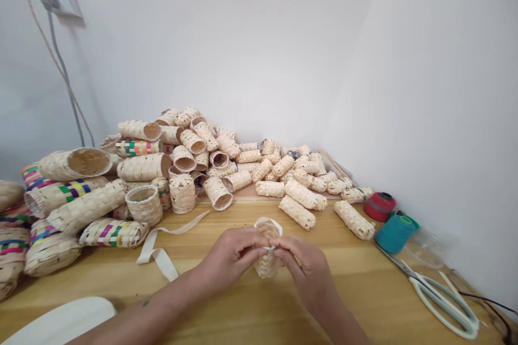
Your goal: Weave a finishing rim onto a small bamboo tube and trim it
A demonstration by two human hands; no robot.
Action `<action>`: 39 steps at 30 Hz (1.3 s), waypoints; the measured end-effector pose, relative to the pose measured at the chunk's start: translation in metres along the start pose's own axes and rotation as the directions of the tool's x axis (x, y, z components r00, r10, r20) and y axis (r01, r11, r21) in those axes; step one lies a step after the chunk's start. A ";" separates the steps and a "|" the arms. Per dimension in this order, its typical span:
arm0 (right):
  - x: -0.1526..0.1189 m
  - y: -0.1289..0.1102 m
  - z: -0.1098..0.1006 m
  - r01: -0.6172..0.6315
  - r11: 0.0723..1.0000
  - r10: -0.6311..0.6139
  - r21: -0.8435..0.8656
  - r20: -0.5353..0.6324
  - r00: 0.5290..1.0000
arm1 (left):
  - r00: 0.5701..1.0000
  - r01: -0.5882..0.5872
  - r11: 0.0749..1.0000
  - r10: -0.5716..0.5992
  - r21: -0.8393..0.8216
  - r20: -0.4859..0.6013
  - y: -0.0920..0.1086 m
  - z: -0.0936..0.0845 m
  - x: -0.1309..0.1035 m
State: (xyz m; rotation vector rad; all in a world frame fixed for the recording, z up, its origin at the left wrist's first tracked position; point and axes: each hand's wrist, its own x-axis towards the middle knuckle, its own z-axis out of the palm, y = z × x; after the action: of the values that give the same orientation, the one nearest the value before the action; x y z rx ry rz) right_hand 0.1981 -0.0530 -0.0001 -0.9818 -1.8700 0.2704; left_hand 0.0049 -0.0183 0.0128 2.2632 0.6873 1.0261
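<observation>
A small woven basket [267, 267] stands on the wooden table between my hands, with a white band around part of its rim. My left hand [238, 253] pinches at the near side of the rim from the left. From the right, my right hand [303, 264] pinches at the same spot, its fingertips almost meeting the left ones. Something small and whitish shows between the fingertips, too small to make out. A pale flat strip [162, 259] lies curled on the table to the left of my left hand.
Woven tubes [143, 167] are piled at the back left, smaller ones [305, 194] at the back centre. Right are a red spool [379, 206], a teal spool [395, 233], a clear container [424, 248] and white-handled scissors [441, 302]. A white object [65, 321] lies front left.
</observation>
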 end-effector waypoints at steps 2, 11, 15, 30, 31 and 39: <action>0.002 0.000 -0.002 0.013 0.999 -0.013 -0.052 -0.004 1.000 | 1.000 -0.023 1.000 0.022 -0.011 -0.012 0.001 0.000 -0.001; 0.004 -0.002 -0.004 0.089 0.996 -0.090 -0.031 -0.042 0.995 | 0.999 -0.020 1.000 0.020 -0.001 -0.047 0.001 -0.003 0.001; 0.002 -0.004 -0.003 0.128 0.992 -0.127 0.000 -0.105 0.986 | 0.993 0.072 0.996 -0.076 -0.053 -0.087 0.002 -0.004 0.003; 0.000 -0.009 0.000 0.007 0.997 -0.013 -0.074 -0.074 0.997 | 0.972 0.197 0.980 -0.198 -0.025 -0.126 0.001 0.001 0.003; 0.000 -0.009 0.000 0.016 0.997 -0.022 -0.077 -0.075 0.997 | 0.973 0.190 0.981 -0.192 -0.024 -0.126 0.001 0.001 0.003; -0.002 -0.004 0.003 -0.002 0.997 -0.004 -0.080 -0.067 0.998 | 0.976 0.170 0.985 -0.172 -0.025 -0.136 0.005 0.002 0.003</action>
State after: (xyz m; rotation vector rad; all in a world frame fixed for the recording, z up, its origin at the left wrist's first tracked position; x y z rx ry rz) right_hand 0.1938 -0.0563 -0.0011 -1.0318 -1.8314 0.1608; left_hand 0.0093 -0.0206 0.0170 2.0940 0.9132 1.1054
